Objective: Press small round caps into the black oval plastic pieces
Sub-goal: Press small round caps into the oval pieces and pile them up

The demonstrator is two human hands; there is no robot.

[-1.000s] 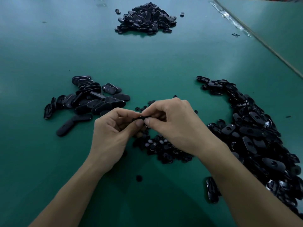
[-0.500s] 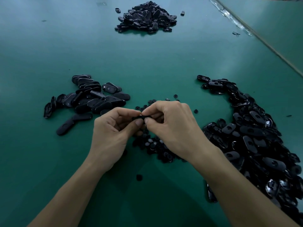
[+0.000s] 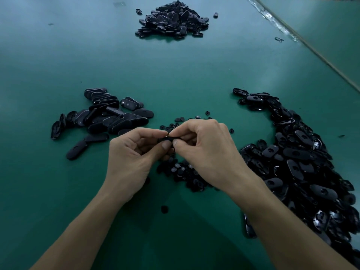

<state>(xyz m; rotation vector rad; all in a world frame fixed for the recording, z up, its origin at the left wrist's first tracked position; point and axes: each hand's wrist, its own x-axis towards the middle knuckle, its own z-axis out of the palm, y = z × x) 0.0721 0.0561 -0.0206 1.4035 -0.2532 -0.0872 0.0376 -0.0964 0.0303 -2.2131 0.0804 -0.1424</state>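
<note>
Oval piece (image 3: 165, 140) is pinched between both grips, about mid-frame, right over the cap pile (image 3: 183, 172). Left grip (image 3: 132, 158) has thumb + forefinger curled onto its left end, and right grip (image 3: 210, 152) does the same on the right end, thumb tips nearly touching. The piece looks black and glossy but it's mostly hidden by fingers, w/ a tiny orange-ish glint on top, can't tell what that is. Caps are small, round, black, some w/ pale centres. One lone cap (image 3: 164, 209) sits nearer me on the green table (image 3: 58, 55). Ovals are heaped in a left heap (image 3: 105, 115), a bigger right heap (image 3: 296, 162) and a far heap (image 3: 172, 20).
</note>
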